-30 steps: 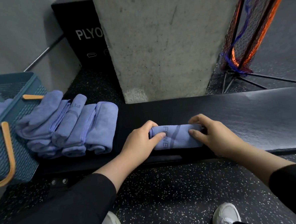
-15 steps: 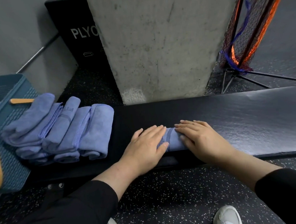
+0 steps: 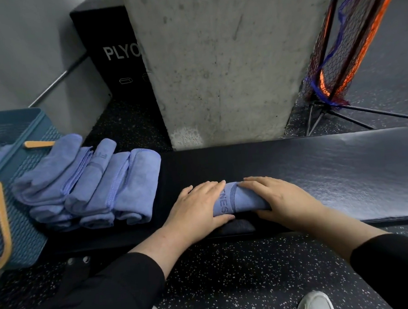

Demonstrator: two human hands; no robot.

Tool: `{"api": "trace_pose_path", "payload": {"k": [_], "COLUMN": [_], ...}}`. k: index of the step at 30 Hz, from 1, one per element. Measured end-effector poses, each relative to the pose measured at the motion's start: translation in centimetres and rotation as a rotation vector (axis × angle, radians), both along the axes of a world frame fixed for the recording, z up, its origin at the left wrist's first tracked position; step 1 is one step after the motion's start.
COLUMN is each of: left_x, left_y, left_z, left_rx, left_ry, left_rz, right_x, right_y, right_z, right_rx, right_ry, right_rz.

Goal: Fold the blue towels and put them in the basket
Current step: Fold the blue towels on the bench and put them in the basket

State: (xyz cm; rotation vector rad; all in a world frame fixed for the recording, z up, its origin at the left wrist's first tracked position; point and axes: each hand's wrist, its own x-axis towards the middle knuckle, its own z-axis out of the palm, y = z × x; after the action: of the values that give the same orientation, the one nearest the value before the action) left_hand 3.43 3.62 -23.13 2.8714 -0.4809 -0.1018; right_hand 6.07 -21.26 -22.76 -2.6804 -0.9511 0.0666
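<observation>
I see both hands on a small rolled blue cloth towel [image 3: 236, 199] at the near edge of the long black padded table [image 3: 318, 171]: left hand [image 3: 198, 208] and right hand [image 3: 281, 198] press it with straight, flat fingers. A pile of folded blue towels [image 3: 90, 182] lies left of it, touching the teal woven basket [image 3: 22, 201].
</observation>
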Motion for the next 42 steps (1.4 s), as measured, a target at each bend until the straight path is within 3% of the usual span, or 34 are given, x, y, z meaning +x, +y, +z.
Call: {"api": "trace_pose_path", "payload": {"k": [3, 8, 10, 12, 13, 15, 18, 21, 24, 27, 31, 38, 42], "left_x": [-0.8, -1.8, -1.8, -1.9, -1.7, -0.9, -0.5, -1.1, -2.9, -4.9, -7.1, -11.2, -13.7], "left_y": [-0.3, -3.2, -4.3, -5.1, -5.1, -4.1, -1.3, 1.4, 3.5, 5.7, 10.6, 21.8, 29.3], "left_z": [0.1, 1.9, 3.2, 5.2, 6.1, 7.7, 10.0, 12.5, 15.0, 17.3, 19.0, 20.1, 19.3], "left_rx": [-0.252, -0.924, -1.184, -1.576, -1.718, -1.816, -1.763, -1.755, -1.640, -1.411, -1.181, -0.949, -0.656], "left_ry": [-0.007, 0.079, 0.232, 0.416, 0.434, 0.370, 0.318, 0.316, 0.239, 0.022, -0.211, -0.599, -0.788], "left_rz": [0.204, 0.821, 0.826, 0.768, 0.750, 0.796, 0.881, 0.804, 0.650, 0.734, 0.822, 0.761, 0.857], "right_x": [-0.3, -0.5, -0.7, -1.5, -1.9, -2.5, -2.8, -3.0, -3.6, -4.9, -6.5, -5.4, -1.9], "right_y": [0.7, 2.8, 4.0, 5.7, 6.6, 8.1, 9.8, 11.4, 13.5, 16.5, 21.4, 29.9, 35.8], "right_z": [0.3, 2.1, 3.1, 4.2, 4.7, 5.5, 7.5, 11.4, 14.8, 17.4, 20.2, 24.3, 26.2], "right_rx": [-0.013, 0.130, 0.164, 0.191, 0.213, 0.245, 0.362, 0.693, 0.899, 0.975, 0.933, 0.802, 0.675], "right_ry": [-0.075, -0.052, -0.096, -0.159, -0.173, -0.170, -0.104, 0.276, 0.724, 0.916, 0.954, 0.767, 0.627], "right_rz": [-0.064, -0.336, -0.337, -0.277, -0.244, -0.168, -0.103, -0.282, -0.229, -0.188, -0.178, -0.042, 0.064]}}
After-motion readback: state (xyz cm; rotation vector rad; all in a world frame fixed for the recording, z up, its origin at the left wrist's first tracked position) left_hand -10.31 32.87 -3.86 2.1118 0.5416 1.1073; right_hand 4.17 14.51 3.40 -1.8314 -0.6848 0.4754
